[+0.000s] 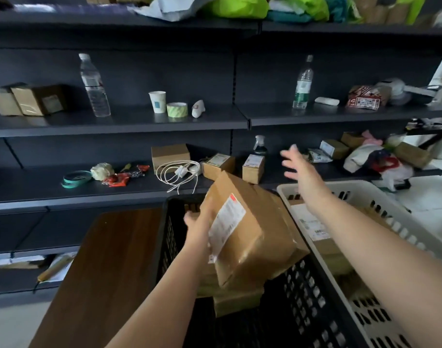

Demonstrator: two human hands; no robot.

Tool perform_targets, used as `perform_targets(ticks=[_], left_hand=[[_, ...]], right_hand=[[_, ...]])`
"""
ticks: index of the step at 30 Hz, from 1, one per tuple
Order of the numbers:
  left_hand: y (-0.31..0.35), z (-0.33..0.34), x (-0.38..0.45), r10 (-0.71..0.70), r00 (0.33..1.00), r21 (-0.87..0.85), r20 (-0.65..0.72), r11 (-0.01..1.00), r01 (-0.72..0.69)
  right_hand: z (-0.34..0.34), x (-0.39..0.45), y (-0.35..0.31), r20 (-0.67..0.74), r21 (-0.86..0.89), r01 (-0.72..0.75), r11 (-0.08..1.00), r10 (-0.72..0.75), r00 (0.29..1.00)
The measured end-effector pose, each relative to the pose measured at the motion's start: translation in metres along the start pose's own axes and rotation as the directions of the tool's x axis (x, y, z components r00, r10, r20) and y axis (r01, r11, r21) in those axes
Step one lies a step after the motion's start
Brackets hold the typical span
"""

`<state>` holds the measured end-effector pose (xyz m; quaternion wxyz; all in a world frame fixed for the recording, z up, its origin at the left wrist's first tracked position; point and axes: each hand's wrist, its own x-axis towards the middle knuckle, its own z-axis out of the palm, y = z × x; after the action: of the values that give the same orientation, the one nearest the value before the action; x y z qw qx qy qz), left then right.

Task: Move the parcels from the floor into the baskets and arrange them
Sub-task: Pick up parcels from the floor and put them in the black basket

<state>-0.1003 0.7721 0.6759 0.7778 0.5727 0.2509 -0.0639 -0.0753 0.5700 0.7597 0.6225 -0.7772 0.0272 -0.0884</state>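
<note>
One-handed box over the black basket (169, 237)
Left hand (197, 219) grips the tilted box (250, 237) above the basket; right hand (296, 163) spread, empty, beyond it; box may slip, toppling the stack (236, 301).

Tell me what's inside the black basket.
The black basket holds stacked cardboard boxes, with the left hand gripping a large labelled box on top. That box and the arm hide whatever lies deeper.
</note>
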Motion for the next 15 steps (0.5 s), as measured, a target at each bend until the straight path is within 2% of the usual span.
perform_targets(ticks=[1,2,3,4,7,9,12,15], left_hand=[[-0.003,0.006,0.001,-0.025,0.997,0.016,0.079,1.000,0.024],[-0.010,0.009,0.004,0.005,0.993,0.047,0.120,0.999,-0.011],[-0.014,0.010,0.007,0.051,0.992,0.076,0.113,0.995,-0.060],[-0.015,0.008,0.010,0.091,0.993,0.121,0.076,0.988,-0.099],[-0.004,-0.003,0.023,0.179,0.984,0.291,0.021,0.940,-0.178],[0.009,-0.005,0.032,0.270,0.961,0.404,0.053,0.874,-0.268],[0.021,-0.003,0.039,0.366,0.925,0.611,0.101,0.711,-0.348],[0.018,-0.003,0.041,0.385,0.916,0.814,0.112,0.493,-0.307]], right_hand=[[0.008,-0.004,0.001,0.163,-0.203,0.000,0.979,0.034,0.986],[0.021,-0.008,0.009,0.287,-0.417,0.036,0.908,0.094,0.953],[0.033,-0.016,0.019,0.359,-0.566,0.094,0.819,0.142,0.923],[0.044,-0.025,0.031,0.375,-0.632,0.131,0.764,0.154,0.914],[0.061,-0.032,0.052,0.277,-0.605,0.092,0.791,0.101,0.955],[0.063,-0.022,0.054,0.274,-0.572,0.033,0.820,0.152,0.950],[0.064,-0.008,0.059,0.248,-0.467,0.008,0.884,0.122,0.961],[0.069,0.000,0.067,0.244,-0.547,0.070,0.834,0.079,0.967]])
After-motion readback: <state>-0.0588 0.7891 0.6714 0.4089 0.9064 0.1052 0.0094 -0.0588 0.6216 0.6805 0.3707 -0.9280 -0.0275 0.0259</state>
